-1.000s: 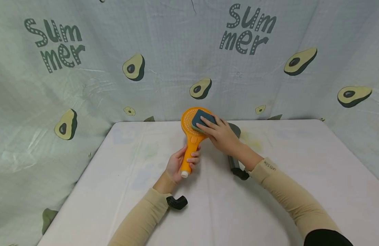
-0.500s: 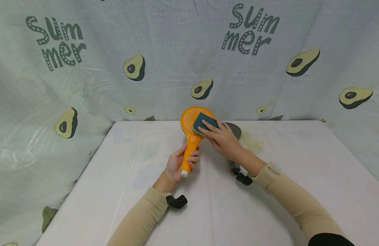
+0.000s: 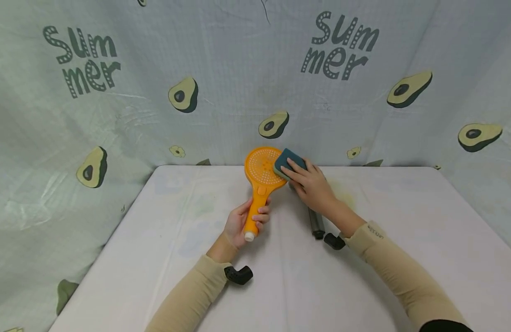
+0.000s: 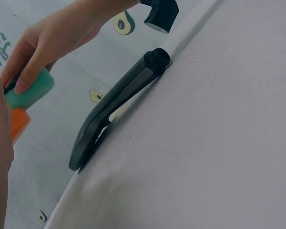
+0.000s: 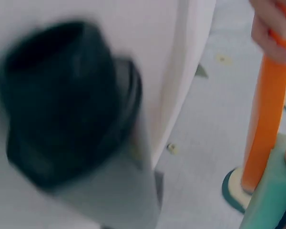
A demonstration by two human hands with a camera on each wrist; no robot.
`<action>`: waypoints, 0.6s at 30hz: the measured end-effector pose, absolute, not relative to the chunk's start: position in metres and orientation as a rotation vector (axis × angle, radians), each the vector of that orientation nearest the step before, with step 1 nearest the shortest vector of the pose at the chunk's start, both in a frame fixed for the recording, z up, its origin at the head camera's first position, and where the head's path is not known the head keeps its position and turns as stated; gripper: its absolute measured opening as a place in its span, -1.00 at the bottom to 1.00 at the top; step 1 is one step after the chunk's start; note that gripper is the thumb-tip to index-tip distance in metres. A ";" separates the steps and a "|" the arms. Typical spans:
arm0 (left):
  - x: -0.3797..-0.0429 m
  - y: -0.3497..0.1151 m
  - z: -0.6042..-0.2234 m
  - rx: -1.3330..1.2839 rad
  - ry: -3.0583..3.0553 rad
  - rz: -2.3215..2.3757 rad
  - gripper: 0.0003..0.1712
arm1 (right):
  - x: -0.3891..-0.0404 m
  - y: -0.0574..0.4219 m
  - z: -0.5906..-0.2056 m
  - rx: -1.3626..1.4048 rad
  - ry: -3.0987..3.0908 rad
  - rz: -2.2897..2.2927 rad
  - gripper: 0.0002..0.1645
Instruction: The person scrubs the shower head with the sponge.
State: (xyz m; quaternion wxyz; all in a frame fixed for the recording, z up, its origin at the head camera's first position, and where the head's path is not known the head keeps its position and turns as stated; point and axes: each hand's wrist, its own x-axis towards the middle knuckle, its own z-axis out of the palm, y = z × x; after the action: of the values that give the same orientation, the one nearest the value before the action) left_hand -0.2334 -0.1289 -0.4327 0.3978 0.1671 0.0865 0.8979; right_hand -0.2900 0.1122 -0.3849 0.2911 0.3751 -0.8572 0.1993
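An orange shower head (image 3: 263,167) with a perforated round face is raised above the table. My left hand (image 3: 237,225) grips it by the handle, fingers curled round. In my right hand (image 3: 315,186) is a sponge (image 3: 288,162), dark teal on top and light green below, pinched between fingers and thumb. The sponge overlaps the right edge of the shower head's face in the head view. From the left wrist, the sponge (image 4: 33,90) shows beside a sliver of orange. The right wrist view has the sponge's green side (image 5: 271,186) against the orange head.
A dark grey shower head (image 4: 114,105) lies on the white-covered table (image 3: 363,276) under my right forearm, its face mostly hidden by my hand in the head view. Black wrist mounts (image 3: 238,275) stick out from both sleeves. A patterned cloth (image 3: 222,83) hangs behind the table.
My right hand has slid the sponge from the middle of the orange face to its right edge, uncovering more holes. The left hand and shower head stay nearly still.
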 end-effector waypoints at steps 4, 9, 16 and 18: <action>-0.232 -0.129 -0.433 0.430 0.198 2.271 -0.55 | -0.280 0.106 -0.389 1.135 -2.232 0.546 -0.42; -0.231 -0.130 -0.432 0.433 0.180 2.272 -0.55 | -0.277 0.107 -0.390 1.242 -2.190 0.562 -0.41; -0.230 -0.130 -0.432 0.433 0.205 2.258 -0.55 | -0.292 0.118 -0.383 1.061 -2.278 0.602 -0.42; -0.229 -0.131 -0.432 0.422 0.212 2.255 -0.55 | -0.297 0.119 -0.380 0.998 -2.317 0.641 -0.42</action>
State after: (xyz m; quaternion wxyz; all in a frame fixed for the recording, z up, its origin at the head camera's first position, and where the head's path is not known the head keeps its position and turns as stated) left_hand -0.2289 -0.1305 -0.4322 0.4066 0.1674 0.0839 0.8942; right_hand -0.2969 0.1194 -0.3801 0.2659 0.3695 -0.8581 0.2375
